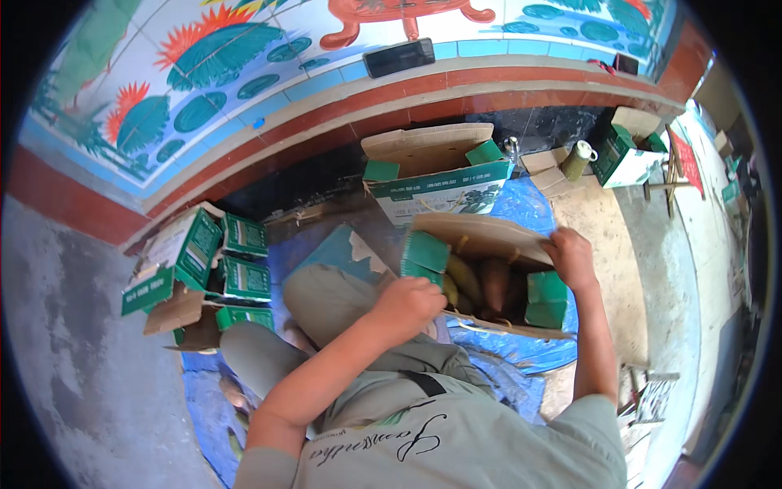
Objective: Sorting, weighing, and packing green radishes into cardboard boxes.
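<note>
An open green-and-white cardboard box (425,265) stands in front of me with its flaps raised. My left hand (411,308) is closed at its near left corner, fingers curled around the rim. My right hand (571,256) grips the right end of the raised far brown flap (481,235). Inside lie several thick, elongated vegetables: yellow-green ones (463,281) on the left and a reddish-brown one (494,287) in the middle. The shadow on the right side of the box hides what is deeper in.
Another open box (440,191) stands just beyond, against the wall. Several green boxes (191,253) are stacked at left. A blue tarp (521,216) lies beneath. At far right are an olive jug (578,161), a box (631,155) and a red-topped stool (686,163). A phone (399,58) rests on the ledge.
</note>
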`<action>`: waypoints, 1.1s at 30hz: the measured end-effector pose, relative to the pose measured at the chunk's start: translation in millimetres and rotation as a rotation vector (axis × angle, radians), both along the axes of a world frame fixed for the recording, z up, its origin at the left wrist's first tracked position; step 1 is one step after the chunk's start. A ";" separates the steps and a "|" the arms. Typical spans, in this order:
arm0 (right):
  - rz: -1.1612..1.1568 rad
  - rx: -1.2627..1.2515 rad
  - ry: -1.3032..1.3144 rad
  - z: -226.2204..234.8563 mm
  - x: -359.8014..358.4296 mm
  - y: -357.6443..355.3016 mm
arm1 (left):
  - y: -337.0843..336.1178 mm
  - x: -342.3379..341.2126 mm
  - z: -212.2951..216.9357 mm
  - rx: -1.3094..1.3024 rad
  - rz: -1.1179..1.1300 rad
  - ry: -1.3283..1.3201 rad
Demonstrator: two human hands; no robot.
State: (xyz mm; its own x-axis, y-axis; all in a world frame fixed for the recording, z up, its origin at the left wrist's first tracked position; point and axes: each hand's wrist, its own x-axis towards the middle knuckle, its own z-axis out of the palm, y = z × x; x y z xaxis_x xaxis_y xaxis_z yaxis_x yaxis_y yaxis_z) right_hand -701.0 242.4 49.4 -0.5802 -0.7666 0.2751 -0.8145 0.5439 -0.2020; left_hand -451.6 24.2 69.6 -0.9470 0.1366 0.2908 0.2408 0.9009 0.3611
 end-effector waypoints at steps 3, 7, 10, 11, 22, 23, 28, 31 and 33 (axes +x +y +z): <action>-0.114 0.063 0.048 4.6 -5.4 55.8 | 34.2 -25.7 -30.8 0.033 -0.153 0.023; -0.252 0.233 0.027 -6.3 -10.6 120.1 | 59.0 -48.0 -63.8 0.077 -0.225 -0.039; -0.325 0.788 0.137 -64.8 -27.3 182.2 | 45.4 -63.3 -33.5 0.091 -0.134 -0.035; -0.382 0.723 0.083 -79.1 -33.8 205.1 | 27.1 -64.2 -23.7 0.111 -0.110 0.050; 0.059 -0.013 -0.115 7.7 -41.4 -25.2 | -143.4 90.5 21.0 0.265 0.936 0.357; 0.123 -0.054 -0.128 13.4 -37.5 -58.6 | -151.3 106.8 15.8 0.259 0.951 0.361; 0.316 -0.143 0.052 -19.6 -41.1 -180.7 | -179.5 168.1 -19.9 0.402 1.138 0.390; 0.265 0.063 0.088 -50.0 -43.6 -220.5 | -186.3 202.1 -40.3 0.452 1.210 0.432; 0.142 0.390 0.085 -72.2 -47.4 -232.5 | -182.7 213.8 -36.1 0.488 1.236 0.404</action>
